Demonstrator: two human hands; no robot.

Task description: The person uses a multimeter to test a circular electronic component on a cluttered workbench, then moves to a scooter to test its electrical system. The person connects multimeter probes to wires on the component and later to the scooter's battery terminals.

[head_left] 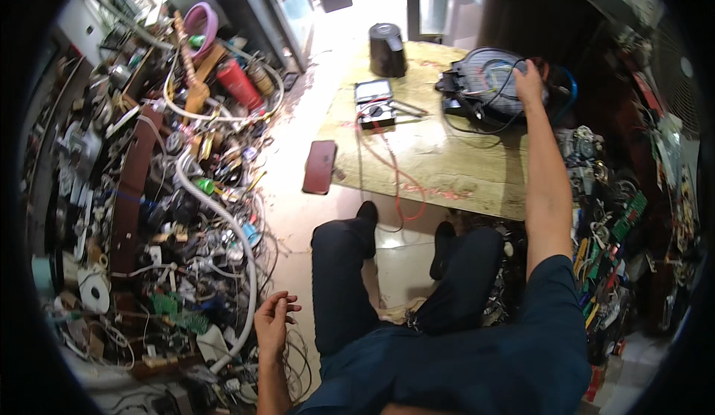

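My right hand [529, 83] reaches out to the far right of the table, its fingers closed around a black cord [500, 91]. Beneath and beside it lies a round dark appliance [477, 72] with its inside exposed and coloured wires showing. The cord loops down over the table in front of the appliance. Low on the left, my left hand [275, 318] hangs beside my knee with nothing in it, its fingers loosely apart. A multimeter [375, 109] with red and black test leads [395, 163] sits mid-table; the leads droop over the front edge.
The yellowish wooden table [447, 162] also bears a dark kettle-like jug [387, 51] at the back. A dark red phone case [319, 167] is at its left edge. Heaped electronic scrap [194, 266] with a grey hose fills the left; circuit boards [630, 215] lie right.
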